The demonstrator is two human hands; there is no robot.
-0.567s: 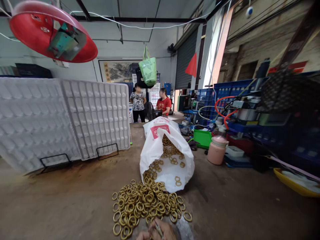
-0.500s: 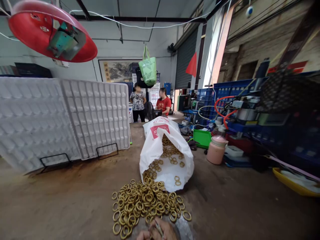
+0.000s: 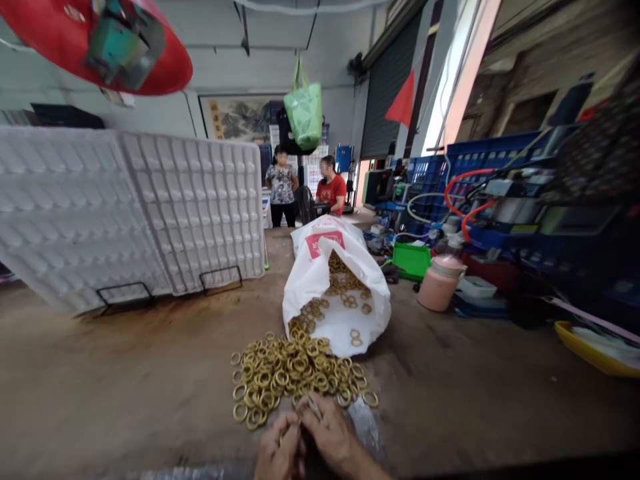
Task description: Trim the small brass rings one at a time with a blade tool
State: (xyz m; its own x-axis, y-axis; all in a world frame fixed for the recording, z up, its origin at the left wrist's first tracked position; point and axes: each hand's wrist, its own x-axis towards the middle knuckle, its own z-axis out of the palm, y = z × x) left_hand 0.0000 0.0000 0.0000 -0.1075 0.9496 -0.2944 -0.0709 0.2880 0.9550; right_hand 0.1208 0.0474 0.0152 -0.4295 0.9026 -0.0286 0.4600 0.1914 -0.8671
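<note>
My left hand (image 3: 279, 448) is closed at the table's near edge, with a bit of a brass-coloured ring (image 3: 281, 439) showing between its fingers. Close beside it, my right hand (image 3: 331, 430) is wrapped round a slim pointed metal tool (image 3: 315, 407), whose exact kind I cannot make out. The fingertips of both hands meet or nearly meet. Just beyond them lies a heap of brass-coloured rings (image 3: 295, 365). The heap runs back to the mouth of a white sack (image 3: 311, 277) lying on its side, with more rings inside.
White moulded trays (image 3: 200, 207) stand upright at left on black wire stands (image 3: 223, 279). To the right are a pink jug (image 3: 440, 285), a green tray (image 3: 411, 261) and a yellow basin (image 3: 595, 350). A red lamp shade (image 3: 170, 60) hangs overhead. Two people are at the back.
The view has tilted down and turned slightly left, so more of both hands shows. My hands stay close together at the near side of the heap, the tool still in the right one.
</note>
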